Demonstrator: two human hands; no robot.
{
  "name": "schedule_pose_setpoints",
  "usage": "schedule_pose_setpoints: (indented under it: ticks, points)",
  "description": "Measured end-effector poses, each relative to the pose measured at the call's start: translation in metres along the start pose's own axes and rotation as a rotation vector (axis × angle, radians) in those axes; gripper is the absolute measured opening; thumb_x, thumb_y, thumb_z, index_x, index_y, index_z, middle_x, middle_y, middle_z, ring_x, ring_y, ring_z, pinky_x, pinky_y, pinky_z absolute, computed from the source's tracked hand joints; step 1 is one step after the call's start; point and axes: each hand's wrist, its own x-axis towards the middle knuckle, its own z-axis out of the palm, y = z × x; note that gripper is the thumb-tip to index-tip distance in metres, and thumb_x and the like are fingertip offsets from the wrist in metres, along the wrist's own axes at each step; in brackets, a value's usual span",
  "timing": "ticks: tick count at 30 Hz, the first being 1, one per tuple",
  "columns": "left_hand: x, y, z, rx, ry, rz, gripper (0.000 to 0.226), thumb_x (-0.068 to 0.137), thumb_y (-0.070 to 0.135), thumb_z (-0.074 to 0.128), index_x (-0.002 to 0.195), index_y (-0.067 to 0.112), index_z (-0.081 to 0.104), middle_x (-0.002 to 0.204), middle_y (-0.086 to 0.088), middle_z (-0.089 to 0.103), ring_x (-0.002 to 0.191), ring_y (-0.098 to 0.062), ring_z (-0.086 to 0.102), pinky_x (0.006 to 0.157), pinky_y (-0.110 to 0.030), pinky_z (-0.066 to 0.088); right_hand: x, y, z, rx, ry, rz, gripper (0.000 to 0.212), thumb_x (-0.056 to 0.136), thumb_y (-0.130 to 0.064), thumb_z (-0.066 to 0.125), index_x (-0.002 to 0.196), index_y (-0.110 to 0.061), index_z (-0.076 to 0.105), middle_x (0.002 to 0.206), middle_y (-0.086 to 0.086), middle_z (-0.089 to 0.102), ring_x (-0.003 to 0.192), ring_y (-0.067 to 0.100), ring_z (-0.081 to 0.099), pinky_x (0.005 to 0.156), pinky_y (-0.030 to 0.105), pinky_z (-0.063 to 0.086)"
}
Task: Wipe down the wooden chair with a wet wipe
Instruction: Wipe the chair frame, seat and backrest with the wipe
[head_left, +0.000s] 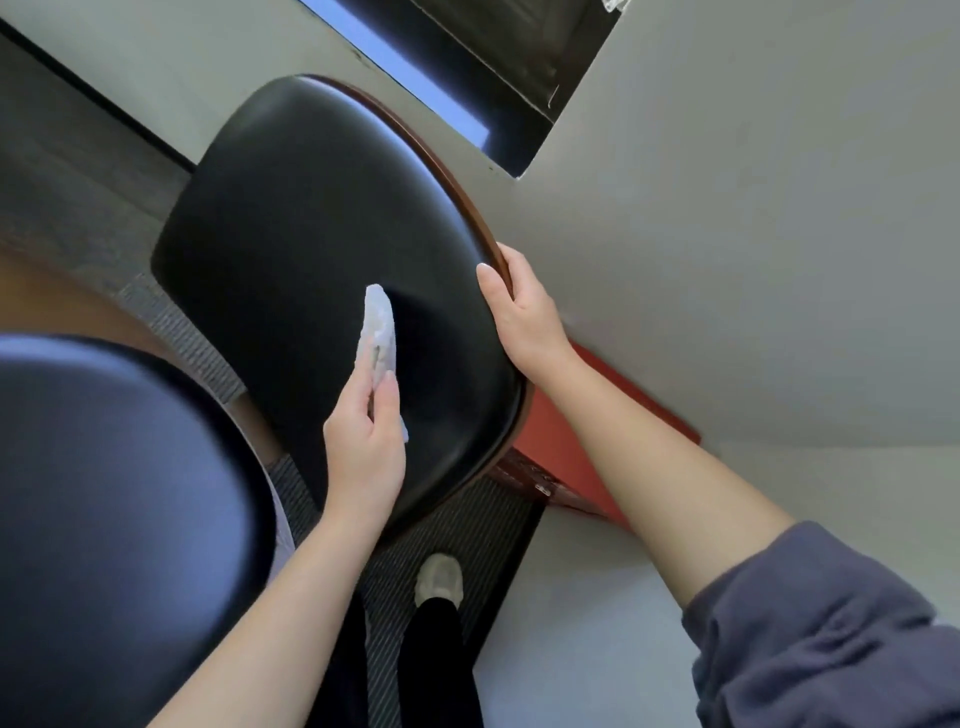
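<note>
The chair (291, 218) fills the middle of the view: a black padded panel with a thin brown wooden rim (447, 171) along its right edge. My left hand (366, 447) holds a crumpled white wet wipe (378, 327) between thumb and fingers, and the wipe touches the black padding near its centre. My right hand (522, 309) grips the wooden rim on the right side, thumb on the padded face and fingers hidden behind the edge.
A second black padded panel (114, 519) sits at the lower left. A red box (576, 441) lies on the floor by the grey wall (753, 234) behind the chair. My shoe (439, 579) stands on striped carpet below.
</note>
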Motion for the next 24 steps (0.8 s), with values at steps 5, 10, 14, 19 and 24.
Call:
schedule_pose_setpoints:
  ticks: [5,10,14,19,24]
  points:
    - [0.019,-0.029,0.013,0.154,-0.127,0.018,0.053,0.101,0.022,0.048,0.150,0.027,0.030,0.158,0.012,0.023,0.143,0.004,0.017,0.104,0.004,0.010,0.000,0.009,0.001,0.026,0.022,-0.051,0.041,0.102,-0.038,0.045,0.139,-0.022,0.046,0.127,-0.015,0.057,0.120,-0.001,0.052,0.103,0.021,0.040]
    - [0.024,-0.035,0.016,0.317,-0.136,0.382,0.043,0.099,0.033,0.041,0.141,0.028,0.048,0.148,-0.007,0.034,0.129,-0.012,0.034,0.110,-0.020,0.026,0.003,0.015,0.002,0.045,0.056,-0.059,0.037,0.100,-0.041,0.046,0.130,-0.022,0.053,0.122,-0.012,0.063,0.117,0.002,0.056,0.105,0.030,0.043]
    - [0.008,-0.038,0.023,0.402,-0.300,0.605,0.042,0.099,0.029,0.043,0.141,0.030,0.046,0.161,-0.008,0.017,0.149,-0.028,0.013,0.119,-0.049,0.017,0.004,0.012,0.002,0.066,0.053,-0.025,0.019,0.105,-0.029,0.041,0.120,-0.025,0.050,0.106,-0.025,0.057,0.100,-0.024,0.049,0.090,0.002,0.034]
    - [0.007,-0.043,0.033,0.556,-0.384,0.627,0.063,0.097,0.036,0.040,0.153,0.026,0.016,0.162,-0.011,-0.006,0.150,-0.030,-0.009,0.119,-0.059,0.007,0.010,0.010,-0.004,0.120,-0.018,0.016,0.029,0.101,-0.033,0.035,0.106,-0.012,0.054,0.101,0.001,0.060,0.095,0.011,0.055,0.093,0.030,0.043]
    - [0.004,-0.056,0.035,0.815,-0.379,0.768,0.069,0.098,0.053,0.030,0.155,0.020,0.011,0.159,-0.026,-0.002,0.147,-0.044,-0.003,0.115,-0.064,0.013,0.029,-0.005,-0.013,0.103,-0.168,-0.002,0.036,0.105,-0.028,0.036,0.104,0.001,0.057,0.102,0.015,0.062,0.093,0.015,0.057,0.090,0.033,0.046]
